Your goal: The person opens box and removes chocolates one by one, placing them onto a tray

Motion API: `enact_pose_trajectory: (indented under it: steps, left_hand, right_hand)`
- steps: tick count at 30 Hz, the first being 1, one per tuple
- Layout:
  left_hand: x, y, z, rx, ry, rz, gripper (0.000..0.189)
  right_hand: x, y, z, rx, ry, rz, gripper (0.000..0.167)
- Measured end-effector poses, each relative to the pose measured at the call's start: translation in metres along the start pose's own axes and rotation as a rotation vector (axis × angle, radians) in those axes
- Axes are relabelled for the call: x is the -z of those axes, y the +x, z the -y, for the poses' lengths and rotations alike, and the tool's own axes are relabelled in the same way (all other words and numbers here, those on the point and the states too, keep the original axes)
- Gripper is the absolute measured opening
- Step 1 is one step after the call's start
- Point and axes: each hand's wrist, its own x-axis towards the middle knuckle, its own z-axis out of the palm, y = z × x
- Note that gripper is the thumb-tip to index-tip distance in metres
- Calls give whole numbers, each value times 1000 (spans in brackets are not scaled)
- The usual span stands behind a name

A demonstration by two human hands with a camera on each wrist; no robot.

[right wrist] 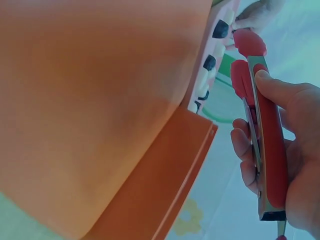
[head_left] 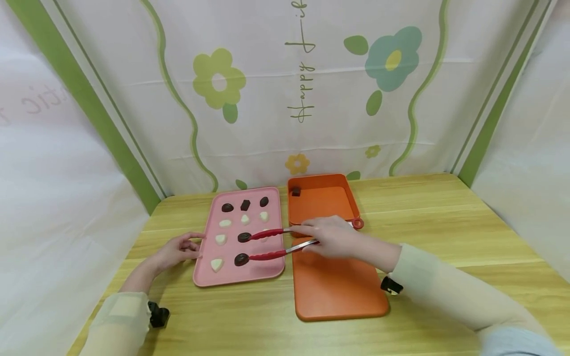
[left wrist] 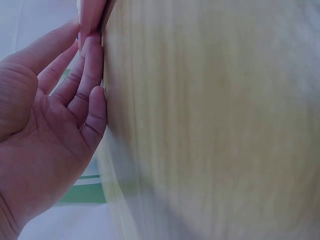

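Note:
My left hand point(head_left: 174, 251) pinches the left rim of a pink tray point(head_left: 262, 273); in the left wrist view the thumb lies on one side of the rim point(left wrist: 91, 17) and fingers on the other. Rows of dark and white chocolates stand on the tray. With my right hand point(head_left: 334, 238) I grip red-tipped metal tongs point(head_left: 269, 255), their arms spread apart above the tray. The red tips point left, overlapping the edges of two dark chocolates, an upper one point(head_left: 243, 237) and a lower one point(head_left: 241, 259). In the right wrist view, the thumb presses along the tongs' red handle point(right wrist: 274, 150).
Right of the tray, an orange box point(head_left: 322, 200) holds one dark chocolate point(head_left: 296, 191) in its far left corner. A flat orange lid point(head_left: 340, 296) lies in front of it, partly under my right hand. Printed fabric point(head_left: 267, 123) hangs behind the wooden table point(head_left: 213, 321).

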Motion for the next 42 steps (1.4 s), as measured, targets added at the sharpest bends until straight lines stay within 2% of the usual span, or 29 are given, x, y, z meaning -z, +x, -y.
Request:
enact_pose_trajectory:
  steps: [7,15,27,37,42]
  left_hand:
    - [0,0,0,3,16,-1,55]
    - [0,0,0,-2,25,0,54]
    - [0,0,0,-10,30,0,55]
    - [0,0,-3,-16,17,0,56]
    - [0,0,-1,-19,6,4,57]
  right_hand:
    - [10,-16,-10,7,23,-76,54]
    - [22,-28,-19,-60,16,-67,57]
    - [36,-30,-46,-135,38,-91,57]
    - [36,-30,-83,-179,-9,-123,56]
    - [35,-25,-96,-204,-33,-101,54]
